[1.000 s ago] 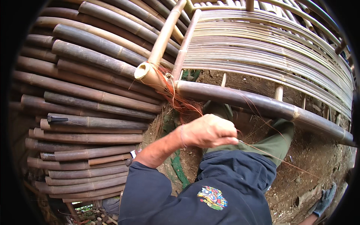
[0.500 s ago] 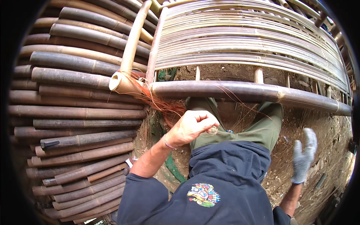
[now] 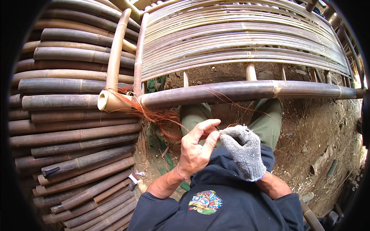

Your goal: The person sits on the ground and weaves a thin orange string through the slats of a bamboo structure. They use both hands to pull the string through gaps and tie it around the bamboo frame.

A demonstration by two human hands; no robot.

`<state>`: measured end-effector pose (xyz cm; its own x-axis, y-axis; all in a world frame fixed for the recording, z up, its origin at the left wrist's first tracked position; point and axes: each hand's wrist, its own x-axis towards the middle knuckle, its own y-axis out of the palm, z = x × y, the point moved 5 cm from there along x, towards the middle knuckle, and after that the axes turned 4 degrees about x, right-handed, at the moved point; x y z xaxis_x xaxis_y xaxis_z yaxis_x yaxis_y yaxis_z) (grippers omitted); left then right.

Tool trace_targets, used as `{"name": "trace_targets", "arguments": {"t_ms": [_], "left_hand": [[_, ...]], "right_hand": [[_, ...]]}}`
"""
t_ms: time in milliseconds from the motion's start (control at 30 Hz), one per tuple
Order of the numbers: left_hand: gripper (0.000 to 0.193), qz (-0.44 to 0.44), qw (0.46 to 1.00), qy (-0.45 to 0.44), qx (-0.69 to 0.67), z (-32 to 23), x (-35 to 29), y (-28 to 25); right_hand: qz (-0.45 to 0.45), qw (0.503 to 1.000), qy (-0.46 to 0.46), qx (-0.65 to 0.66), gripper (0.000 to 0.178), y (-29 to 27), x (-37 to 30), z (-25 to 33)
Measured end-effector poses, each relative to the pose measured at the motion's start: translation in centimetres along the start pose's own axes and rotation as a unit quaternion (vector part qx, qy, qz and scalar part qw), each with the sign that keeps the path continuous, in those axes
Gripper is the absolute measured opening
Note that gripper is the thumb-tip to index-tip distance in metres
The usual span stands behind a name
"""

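My left hand (image 3: 195, 148), bare, is raised above my lap with thumb and forefinger parted; its other fingers are partly hidden. Its thumb tip meets the fingertips of my right hand (image 3: 243, 150), which wears a grey knitted glove. The gloved thumb and forefinger are pinched together on a thin orange strand, a short piece of which curves above them. Beyond my left hand hangs a tangled bundle of orange strands (image 3: 154, 114) at the corner of a bamboo frame (image 3: 219, 91). A loose strand runs from it toward my left hand.
Thin bamboo slats (image 3: 239, 38) span the frame in front of me. A pale bamboo pole (image 3: 117, 50) slants up at its left corner. Many dark bamboo poles (image 3: 73, 133) lie stacked on my left. Bare earth (image 3: 304, 134) with scraps and a short dark piece lies to the right.
My gloved right hand has come in from the far right to meet the left. My left thumb and forefinger have parted, and the pale wisp at them is no longer visible.
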<state>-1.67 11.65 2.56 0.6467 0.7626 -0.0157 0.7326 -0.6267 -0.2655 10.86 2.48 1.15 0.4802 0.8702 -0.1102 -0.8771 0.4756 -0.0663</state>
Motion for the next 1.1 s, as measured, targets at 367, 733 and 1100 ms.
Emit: {"name": "trace_targets", "arguments": {"t_ms": [367,733,1100], "left_hand": [[0.017,-0.144,0.922,-0.009,-0.36,2.6,1.4,-4.5],[0.018,-0.106,0.894,-0.048,-0.433,2.2,1.1,-8.5],[0.02,-0.039,0.893,-0.076,-0.442,0.9,1.2,-5.4]], "right_hand": [[-0.015,0.947,-0.074,-0.312,0.006,-2.4,2.5,-4.2],[-0.329,0.807,0.117,-0.477,0.019,-30.9,-3.4,-11.4],[0.067,0.937,-0.269,-0.212,0.05,1.0,3.4,5.2]]}}
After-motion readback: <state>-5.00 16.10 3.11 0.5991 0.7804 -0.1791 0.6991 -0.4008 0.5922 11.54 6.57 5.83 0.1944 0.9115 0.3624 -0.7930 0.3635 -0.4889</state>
